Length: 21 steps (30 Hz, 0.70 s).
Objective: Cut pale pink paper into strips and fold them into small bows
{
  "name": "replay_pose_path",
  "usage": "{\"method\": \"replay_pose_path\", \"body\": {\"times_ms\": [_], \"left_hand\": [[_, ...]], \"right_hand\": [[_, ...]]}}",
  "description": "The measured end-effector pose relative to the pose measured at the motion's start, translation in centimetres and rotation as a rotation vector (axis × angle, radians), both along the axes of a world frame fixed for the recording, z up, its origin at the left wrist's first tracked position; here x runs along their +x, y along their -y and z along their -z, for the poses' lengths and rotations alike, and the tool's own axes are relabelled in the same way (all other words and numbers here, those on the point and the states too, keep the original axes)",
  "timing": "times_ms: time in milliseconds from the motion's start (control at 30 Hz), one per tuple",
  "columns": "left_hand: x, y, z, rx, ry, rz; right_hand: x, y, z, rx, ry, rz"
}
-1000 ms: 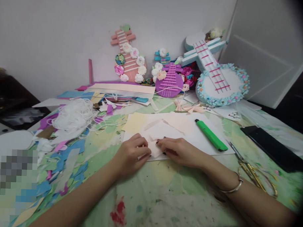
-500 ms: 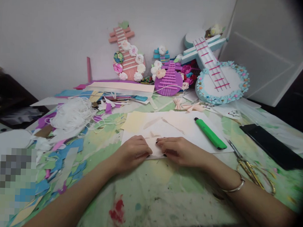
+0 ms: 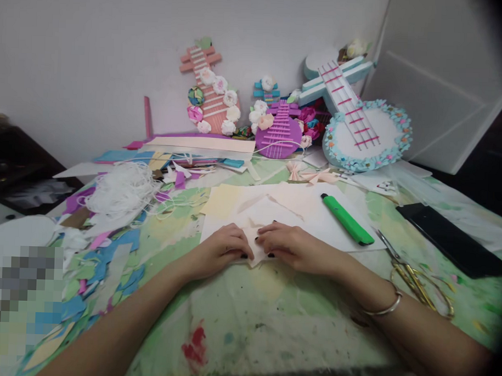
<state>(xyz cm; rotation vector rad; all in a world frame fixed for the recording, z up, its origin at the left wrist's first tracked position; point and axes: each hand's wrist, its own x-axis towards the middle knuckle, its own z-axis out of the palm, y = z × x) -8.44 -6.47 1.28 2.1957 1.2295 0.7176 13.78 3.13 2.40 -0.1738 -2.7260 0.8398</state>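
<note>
A small, creased piece of pale peach paper [image 3: 254, 248] lies between both hands at the near edge of a white sheet [image 3: 217, 217]. My left hand [image 3: 222, 250] has its fingers curled over the left side of this piece, thumb near the lower edge. On the right side, my right hand [image 3: 296, 247] grips it with bent fingers and thumb. A pointed corner of the piece sticks out toward me, below the fingertips. Just beyond the hands, thin paper scraps [image 3: 283, 205] rest on the white sheet, with pale yellow paper [image 3: 221, 199] at its left.
To the right are a green tool with black ends [image 3: 346, 220], gold-handled scissors [image 3: 414, 279] and a flat black object [image 3: 450, 239]. White string [image 3: 121, 189] and coloured paper scraps [image 3: 104, 265] cover the left. Decorated lute models, one purple [image 3: 279, 137], lean at the back wall.
The peach piece has turned or been folded between my fingers, and its pointed corner now shows below them. Both hands stay in nearly the same place.
</note>
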Motion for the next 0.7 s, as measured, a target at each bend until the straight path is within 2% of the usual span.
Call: {"method": "replay_pose_path", "body": {"times_ms": [133, 200, 400, 700], "left_hand": [[0.4, -0.1, 0.4, -0.093, 0.13, -0.205], [0.6, -0.1, 0.3, -0.158, 0.169, -0.257], [0.7, -0.2, 0.0, -0.194, 0.213, -0.252], [0.5, -0.4, 0.2, -0.247, 0.317, -0.229]], "right_hand": [[-0.4, 0.0, 0.2, -0.009, -0.064, 0.027], [-0.5, -0.1, 0.3, -0.019, -0.087, 0.04], [-1.0, -0.3, 0.9, -0.076, -0.12, 0.011], [-1.1, -0.9, 0.9, -0.104, -0.075, 0.116]]}}
